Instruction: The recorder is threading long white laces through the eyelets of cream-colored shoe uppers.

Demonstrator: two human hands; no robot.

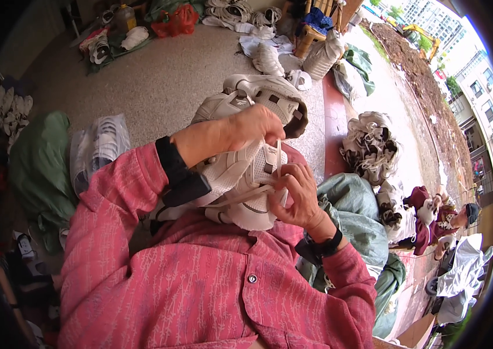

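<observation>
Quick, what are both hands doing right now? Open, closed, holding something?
Left hand: closed, pinching a pale shoelace.
Right hand: partly curled, at the same shoelace; whether it grips firmly can't be told.

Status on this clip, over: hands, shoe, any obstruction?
Left hand pinching pale lace. Right hand at same lace, grip unclear. Pale shoe over the lap. More shoes just beyond, not blocking the hands.

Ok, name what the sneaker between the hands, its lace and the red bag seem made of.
Sneaker: probably matte synthetic mesh and leather-like panels; tiny perforations show. Lace: likely dull woven textile, a flat, bendable strip. Red bag: probably thin plastic, its crumples catching shiny highlights.
</observation>
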